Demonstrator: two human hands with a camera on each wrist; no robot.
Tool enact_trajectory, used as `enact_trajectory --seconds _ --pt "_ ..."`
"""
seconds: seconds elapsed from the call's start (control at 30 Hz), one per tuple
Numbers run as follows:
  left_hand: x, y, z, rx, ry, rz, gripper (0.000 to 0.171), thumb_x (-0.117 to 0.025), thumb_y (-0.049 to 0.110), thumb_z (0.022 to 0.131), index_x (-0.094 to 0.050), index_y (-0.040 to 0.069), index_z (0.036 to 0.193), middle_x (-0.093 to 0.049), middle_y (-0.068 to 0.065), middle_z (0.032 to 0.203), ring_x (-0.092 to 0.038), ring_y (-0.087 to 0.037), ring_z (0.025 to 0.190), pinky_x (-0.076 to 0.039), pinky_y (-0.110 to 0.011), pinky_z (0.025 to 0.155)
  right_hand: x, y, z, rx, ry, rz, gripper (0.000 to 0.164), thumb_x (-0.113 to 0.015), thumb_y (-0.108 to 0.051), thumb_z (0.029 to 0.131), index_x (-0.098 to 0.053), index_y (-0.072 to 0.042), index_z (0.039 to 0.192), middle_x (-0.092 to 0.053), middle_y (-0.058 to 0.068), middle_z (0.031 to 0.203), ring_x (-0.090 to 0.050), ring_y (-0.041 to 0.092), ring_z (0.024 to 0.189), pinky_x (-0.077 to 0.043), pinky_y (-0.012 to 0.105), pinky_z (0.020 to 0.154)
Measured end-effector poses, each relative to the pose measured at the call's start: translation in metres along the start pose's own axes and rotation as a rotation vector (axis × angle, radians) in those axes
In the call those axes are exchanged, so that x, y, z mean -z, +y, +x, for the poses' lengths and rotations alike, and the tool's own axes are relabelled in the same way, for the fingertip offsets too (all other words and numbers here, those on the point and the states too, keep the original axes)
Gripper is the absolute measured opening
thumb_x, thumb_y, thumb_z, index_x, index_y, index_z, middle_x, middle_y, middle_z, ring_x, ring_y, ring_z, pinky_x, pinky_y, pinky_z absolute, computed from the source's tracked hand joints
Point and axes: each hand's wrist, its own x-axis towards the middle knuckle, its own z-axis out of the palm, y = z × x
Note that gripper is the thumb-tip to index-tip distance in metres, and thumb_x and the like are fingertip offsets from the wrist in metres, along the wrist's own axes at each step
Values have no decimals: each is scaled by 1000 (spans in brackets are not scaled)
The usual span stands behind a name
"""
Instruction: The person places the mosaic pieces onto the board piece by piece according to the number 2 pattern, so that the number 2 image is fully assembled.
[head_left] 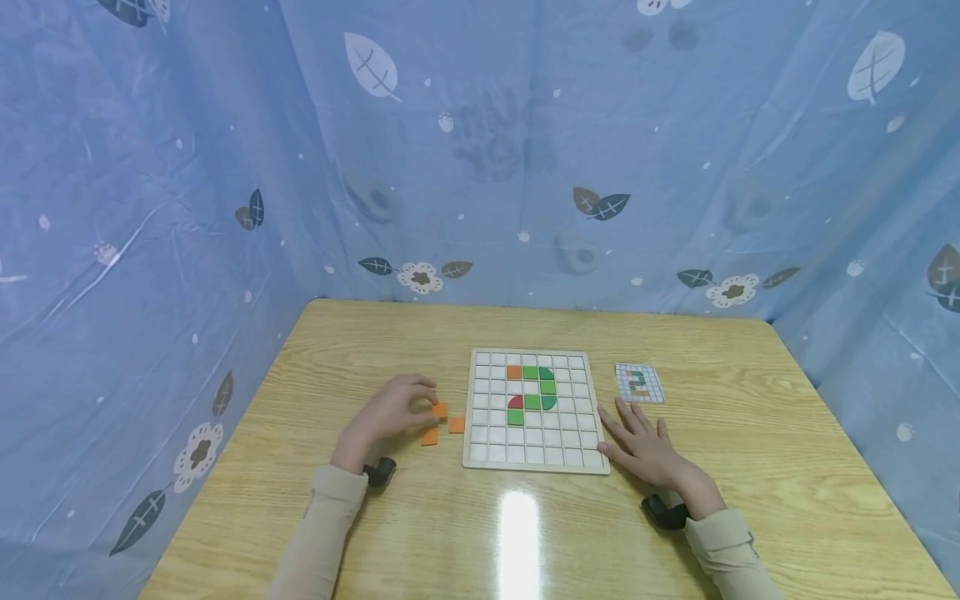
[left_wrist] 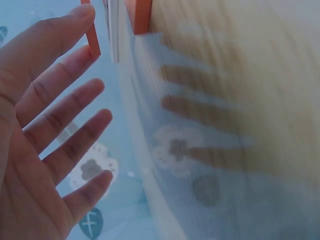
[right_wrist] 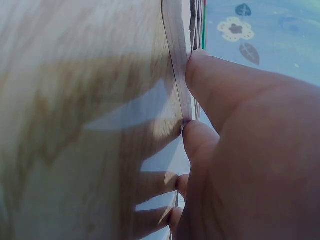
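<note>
My left hand (head_left: 392,408) is just left of the white grid board (head_left: 487,454). Between its thumb and index fingertip it pinches a thin orange tile (left_wrist: 93,39), while the other fingers stay spread. More orange tiles lie on the table by this hand, one orange tile (head_left: 457,425) right at the board's left edge. Green, red and orange pieces on the board form a curved figure, with a red quarter-round piece (head_left: 516,402) at its left side. With fingers spread, my right hand (head_left: 648,450) rests at the board's right edge, thumb and index fingertip against the rim.
A small card (head_left: 640,384) with a gridded colour pattern lies right of the board, just beyond the right fingertips. The wooden table (head_left: 570,533) has a bright reflection in front of the board. A blue patterned curtain (head_left: 480,167) surrounds the table's back and sides.
</note>
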Motion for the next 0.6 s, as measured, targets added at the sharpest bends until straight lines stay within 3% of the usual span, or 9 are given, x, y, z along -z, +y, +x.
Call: enact_trajectory --seconds 0.17,0.4,0.6 --pt "-3 6 6 -39 -4 24 26 -72 35 79 -70 19 100 -57 -3 126 -50 -22 119 -36 -42 105 -1 1 1 9 9 0 63 -48 -40 95 -25 -12 147 -10 24 152 0 48 138 6 74 98" --pt "-7 13 15 -148 14 53 26 -73 32 79 -71 15 98 -60 -6 120 -54 -23 112 -40 -41 101 -1 0 1 9 7 0 63 -48 -40 95 -25 -12 147 -9 24 152 0 47 138 6 74 98" --pt "-10 22 20 -175 -2 70 25 -72 32 80 -70 14 97 -60 -6 121 -53 -24 113 -39 -41 101 -1 0 1 9 12 -7 63 -48 -39 95 -26 -11 147 -10 24 152 -1 48 137 6 75 98"
